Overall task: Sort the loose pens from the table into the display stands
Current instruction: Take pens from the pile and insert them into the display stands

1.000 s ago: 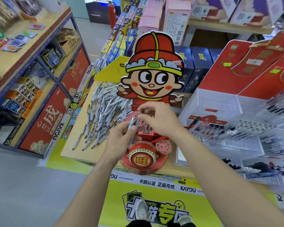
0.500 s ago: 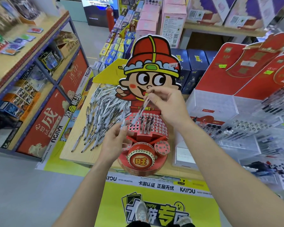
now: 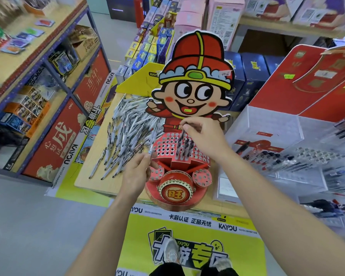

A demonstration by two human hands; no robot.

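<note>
A red cartoon display stand (image 3: 167, 150) with rows of round holes stands on the wooden table (image 3: 84, 180). Several pens (image 3: 185, 148) stand upright in its holes. My right hand (image 3: 203, 136) pinches the top of a dark pen (image 3: 182, 136) over those holes. My left hand (image 3: 137, 172) holds a white pen (image 3: 152, 143) by its lower end at the stand's left edge. A big pile of loose white pens (image 3: 126, 132) lies on the table left of the stand.
Clear acrylic pen racks (image 3: 311, 162) and red display boxes (image 3: 299, 86) crowd the right side. A blue-framed shelf unit (image 3: 38, 80) with boxed goods lines the left aisle. Stacked blue boxes (image 3: 253, 76) sit behind the stand. Grey floor lies at the lower left.
My right hand has taken one pen away from the left hand and lowered it to the stand's holes. The left hand stays at the stand's left edge with a pen.
</note>
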